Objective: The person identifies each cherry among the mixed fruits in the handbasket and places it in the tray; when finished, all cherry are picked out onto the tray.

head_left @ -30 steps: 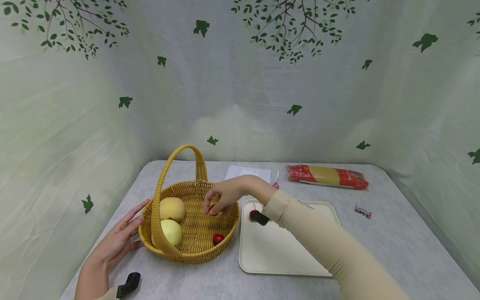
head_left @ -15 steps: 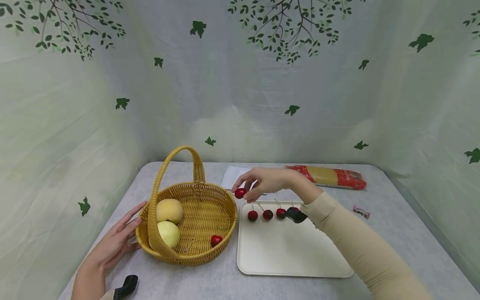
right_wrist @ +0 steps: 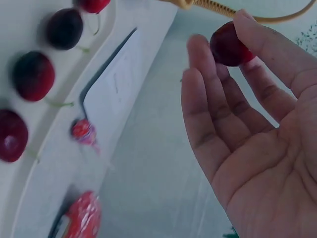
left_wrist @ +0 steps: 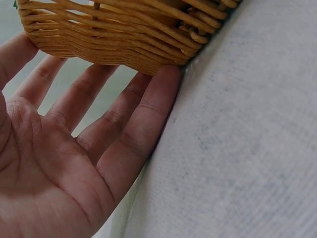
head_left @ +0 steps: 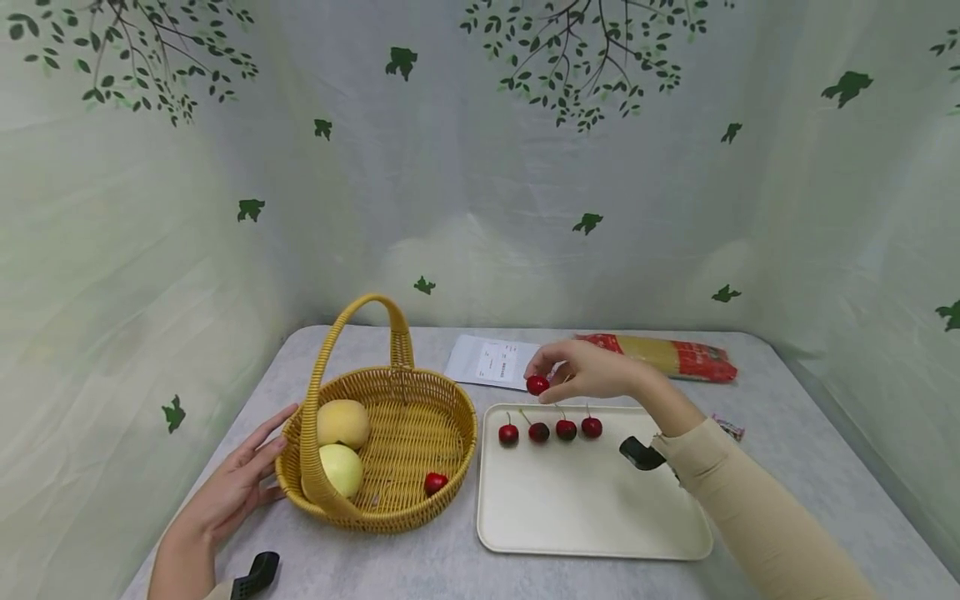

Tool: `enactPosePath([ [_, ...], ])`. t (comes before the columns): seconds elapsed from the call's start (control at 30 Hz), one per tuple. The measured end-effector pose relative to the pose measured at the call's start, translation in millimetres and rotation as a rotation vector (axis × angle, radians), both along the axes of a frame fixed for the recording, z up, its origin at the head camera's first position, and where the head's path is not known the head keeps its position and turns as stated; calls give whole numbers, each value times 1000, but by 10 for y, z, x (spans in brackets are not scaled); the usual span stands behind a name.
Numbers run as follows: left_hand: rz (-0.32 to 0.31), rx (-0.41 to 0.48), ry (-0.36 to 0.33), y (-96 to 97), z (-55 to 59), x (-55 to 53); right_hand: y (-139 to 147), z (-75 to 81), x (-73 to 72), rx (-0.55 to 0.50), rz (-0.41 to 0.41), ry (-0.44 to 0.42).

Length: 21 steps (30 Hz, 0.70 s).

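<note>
My right hand [head_left: 588,371] pinches a dark red cherry [right_wrist: 229,45] between thumb and fingers, above the far edge of a white tray [head_left: 592,508]. Several cherries [head_left: 566,429] with stems up lie in a row along that far side of the tray. To the left stands a wicker basket [head_left: 408,417] with a tall handle. Inside it are a yellow peach-like fruit [head_left: 343,423], a pale green round fruit [head_left: 342,471] and one cherry [head_left: 436,483]. My left hand [head_left: 232,483] rests against the basket's left side, its straight fingers touching the weave in the left wrist view.
Behind the tray lie a white paper with a printed label [head_left: 491,361] and a red and gold packet [head_left: 675,357]. A small wrapped candy [head_left: 729,428] sits right of the tray, partly behind the sleeve. A lollipop [right_wrist: 83,131] shows in the right wrist view.
My right hand has lifted a cherry out of the basket and carried it right, over the tray's far edge. The left hand stays against the basket.
</note>
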<state>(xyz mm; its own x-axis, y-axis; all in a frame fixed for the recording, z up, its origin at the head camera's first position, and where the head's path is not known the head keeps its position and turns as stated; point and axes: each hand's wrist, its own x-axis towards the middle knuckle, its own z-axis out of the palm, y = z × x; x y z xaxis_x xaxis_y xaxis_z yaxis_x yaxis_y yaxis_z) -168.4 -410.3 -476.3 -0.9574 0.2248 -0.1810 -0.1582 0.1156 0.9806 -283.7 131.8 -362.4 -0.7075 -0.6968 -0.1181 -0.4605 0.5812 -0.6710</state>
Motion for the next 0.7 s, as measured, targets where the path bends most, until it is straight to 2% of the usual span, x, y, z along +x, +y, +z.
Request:
enactPosePath([
  [0.13, -4, 0, 7, 6, -3, 2, 190, -103, 39, 31, -87, 48],
  [0.33, -10, -14, 10, 31, 5, -15, 527, -352, 113, 41, -196, 105],
  [0.53, -2, -28, 12, 35, 1, -31, 884, -602, 211, 5, -240, 100],
  [0.7, 4, -15, 19, 9, -2, -10, 1035, -767, 254, 3, -272, 71],
])
